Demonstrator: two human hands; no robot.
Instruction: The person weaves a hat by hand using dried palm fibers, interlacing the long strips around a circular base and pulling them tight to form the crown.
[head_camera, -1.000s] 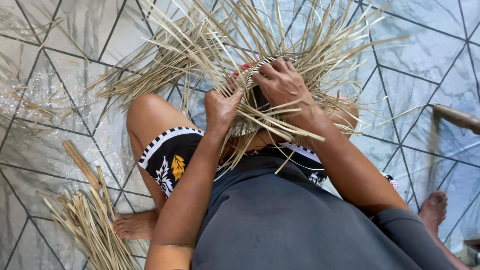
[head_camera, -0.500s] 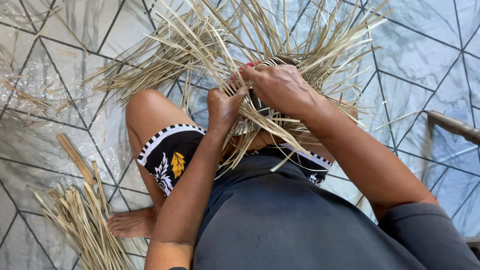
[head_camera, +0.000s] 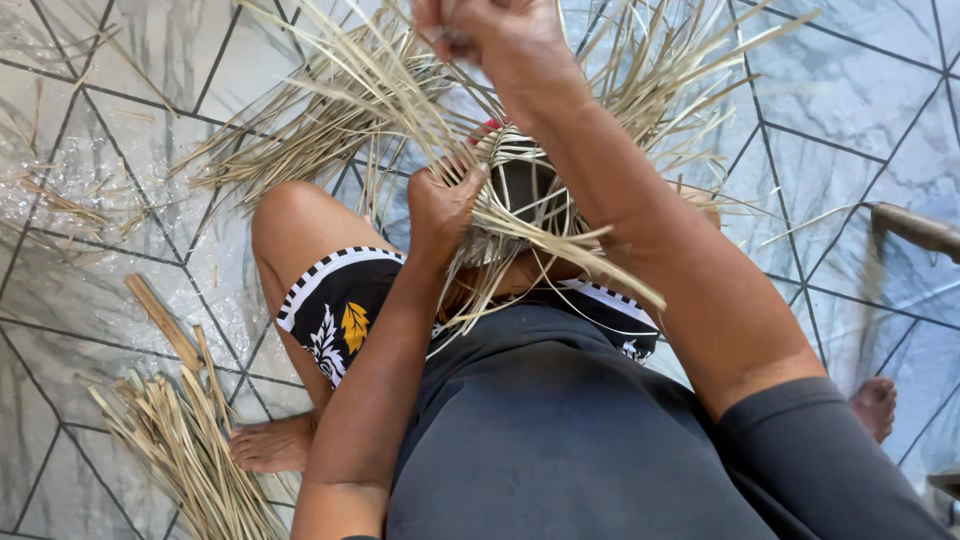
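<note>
closest in, the left hand (head_camera: 443, 205) is pinched tight on the rim of the half-woven straw basket (head_camera: 520, 190), which sits in the lap between the knees. the right hand (head_camera: 480, 25) has just shot up from the rim to the top of the view, closed around a long straw strip (head_camera: 400, 85) and drawing it taut, so a fresh pass of the weave looks to be getting cinched. down left, a bundle of spare strips (head_camera: 190, 450) lies by the bare foot (head_camera: 272, 445) on the tiled floor (head_camera: 90, 300); beyond, loose ends fan out.
</note>
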